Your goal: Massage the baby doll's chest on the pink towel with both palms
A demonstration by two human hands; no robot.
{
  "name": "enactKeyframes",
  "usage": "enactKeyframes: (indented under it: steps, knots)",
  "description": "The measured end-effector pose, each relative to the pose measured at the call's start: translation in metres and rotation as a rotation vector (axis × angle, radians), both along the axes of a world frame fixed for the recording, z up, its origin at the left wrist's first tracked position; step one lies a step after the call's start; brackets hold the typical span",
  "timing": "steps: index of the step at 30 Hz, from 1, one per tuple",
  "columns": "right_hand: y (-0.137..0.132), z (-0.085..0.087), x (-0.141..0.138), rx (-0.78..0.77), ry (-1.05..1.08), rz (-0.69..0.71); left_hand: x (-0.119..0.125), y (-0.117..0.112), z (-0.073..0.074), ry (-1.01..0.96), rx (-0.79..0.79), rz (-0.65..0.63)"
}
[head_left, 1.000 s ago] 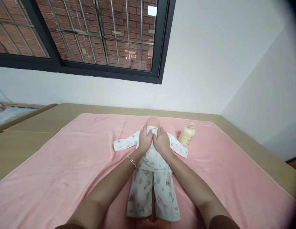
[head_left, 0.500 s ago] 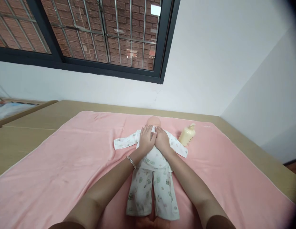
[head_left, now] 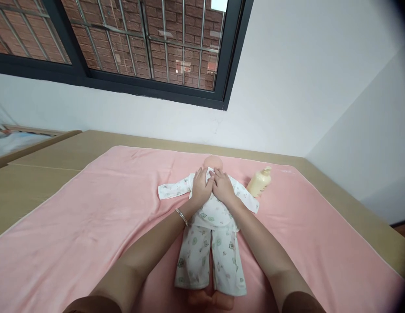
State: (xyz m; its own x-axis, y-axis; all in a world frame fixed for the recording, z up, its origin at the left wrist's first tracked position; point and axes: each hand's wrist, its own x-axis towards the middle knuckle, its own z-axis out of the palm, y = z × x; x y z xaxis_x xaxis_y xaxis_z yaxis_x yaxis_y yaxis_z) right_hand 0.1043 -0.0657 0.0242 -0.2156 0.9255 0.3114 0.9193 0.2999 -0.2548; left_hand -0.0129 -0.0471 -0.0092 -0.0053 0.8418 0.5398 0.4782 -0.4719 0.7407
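A baby doll point(head_left: 212, 162) lies on a pink blanket point(head_left: 91, 226), its head toward the wall and its arms spread out. It wears a white printed pajama top point(head_left: 210, 215) and matching pants point(head_left: 195, 258); its feet show at the bottom. My left hand point(head_left: 202, 189) rests flat on the doll's upper chest, fingers outstretched. Beside it my right hand point(head_left: 222, 187) lies flat on the chest too, and the two hands meet at the thumbs. Neither hand grips anything. A silver bracelet point(head_left: 181, 217) circles my left wrist.
A pale yellow pump bottle point(head_left: 259, 182) stands, looking tilted, on the blanket by the doll's sleeve at right. The blanket covers a wooden surface point(head_left: 52, 152) against a white wall point(head_left: 270, 87). Above is a dark-framed window point(head_left: 150, 93) with metal bars outside.
The camera view has shifted slightly, so the scene sits a little higher and further right. Both hands remain on the doll's chest, with the fingers slightly shifted.
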Motion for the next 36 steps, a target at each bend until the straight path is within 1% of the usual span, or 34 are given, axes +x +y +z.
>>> enactKeyframes:
  steps: [3,5,6,8,10,12,14,16,19,21,24,26,29,31,33,36]
  knots:
    - [-0.004,-0.003,-0.002,0.016,-0.014,-0.133,0.000,-0.001,0.001,-0.052,-0.021,-0.008]
    - [-0.012,-0.005,-0.008,0.042,-0.061,-0.143,-0.001,0.003,0.000,-0.134,-0.062,-0.017]
    - [-0.015,-0.006,-0.011,0.050,-0.090,-0.109,-0.002,0.005,-0.001,-0.171,-0.086,-0.030]
    - [-0.020,-0.007,-0.015,0.058,-0.138,0.011,-0.003,0.010,-0.003,-0.221,-0.127,-0.072]
    - [-0.019,-0.005,-0.014,0.066,-0.156,0.130,-0.003,0.014,-0.006,-0.250,-0.154,-0.111]
    - [-0.015,-0.003,-0.010,0.083,-0.141,0.195,-0.003,0.016,-0.008,-0.293,-0.165,-0.139]
    - [-0.010,-0.001,-0.005,0.110,-0.116,0.222,-0.003,0.017,-0.009,-0.360,-0.163,-0.172]
    - [-0.007,-0.002,-0.001,0.138,-0.094,0.219,-0.003,0.017,-0.009,-0.435,-0.168,-0.208]
    - [-0.007,-0.007,0.000,0.196,-0.068,0.202,-0.003,0.017,-0.007,-0.538,-0.218,-0.239]
    - [-0.008,-0.012,0.001,0.256,-0.049,0.209,-0.004,0.016,-0.005,-0.577,-0.256,-0.232]
    - [-0.008,-0.019,0.001,0.313,-0.029,0.233,-0.004,0.015,-0.003,-0.535,-0.272,-0.181]
    - [-0.007,-0.020,0.002,0.295,-0.024,0.228,-0.004,0.014,-0.003,-0.441,-0.239,-0.154]
    - [-0.005,-0.017,0.001,0.191,-0.024,0.189,-0.004,0.013,-0.005,-0.280,-0.144,-0.136]
    - [-0.005,-0.013,0.001,0.114,-0.016,0.162,-0.004,0.014,-0.006,-0.214,-0.099,-0.125]
    - [-0.005,-0.009,0.001,0.065,0.013,0.133,-0.004,0.014,-0.007,-0.186,-0.084,-0.126]
    - [-0.003,-0.008,0.001,0.031,0.083,0.058,-0.005,0.013,-0.006,-0.189,-0.093,-0.145]
